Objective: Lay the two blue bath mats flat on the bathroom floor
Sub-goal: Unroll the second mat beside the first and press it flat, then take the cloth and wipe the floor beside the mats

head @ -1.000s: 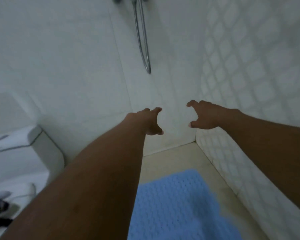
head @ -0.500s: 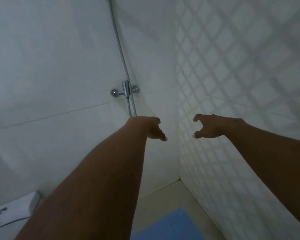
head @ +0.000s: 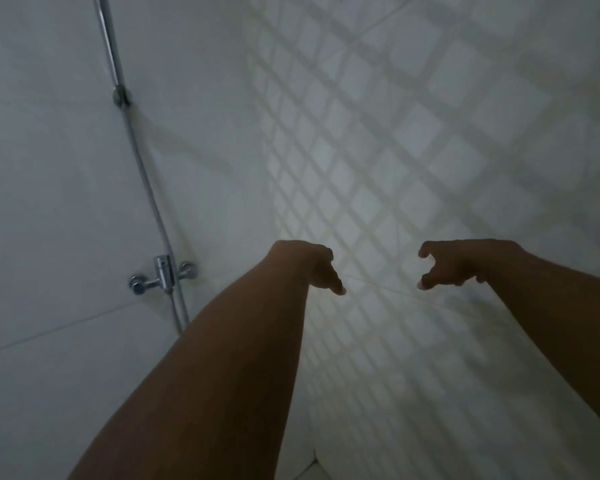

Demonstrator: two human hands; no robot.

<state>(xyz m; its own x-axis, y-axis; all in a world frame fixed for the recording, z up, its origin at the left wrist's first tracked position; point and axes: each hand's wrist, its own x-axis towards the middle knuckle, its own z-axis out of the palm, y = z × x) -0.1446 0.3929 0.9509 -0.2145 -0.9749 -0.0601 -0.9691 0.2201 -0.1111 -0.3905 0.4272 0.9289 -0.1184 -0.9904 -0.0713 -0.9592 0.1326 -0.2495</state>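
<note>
**Both hands out and empty before the shower corner**

Both bare arms stretched forward and up toward the corner where two walls met. The left hand [head: 321, 268] hung from a bent wrist, its fingers loosely curled and pointing down and to the right, and it gripped nothing. The right hand [head: 454, 263] was level with it, a clear gap between the two. Its forefinger and thumb were hooked toward each other without meeting, and it too held nothing.

Neither of the blue bath mats appeared in the head view, so where they lay could not be told.

To the left stood the plain wall [head: 49, 174] of large pale tiles. A chrome shower hose [head: 145, 188] ran down it from a small bracket [head: 121, 95] to the mixer tap [head: 163, 277], which sat just left of the left forearm. To the right, the patterned wall [head: 413, 126] carried a lattice of small diamond-shaped tiles. The light was dim and the picture soft.
</note>
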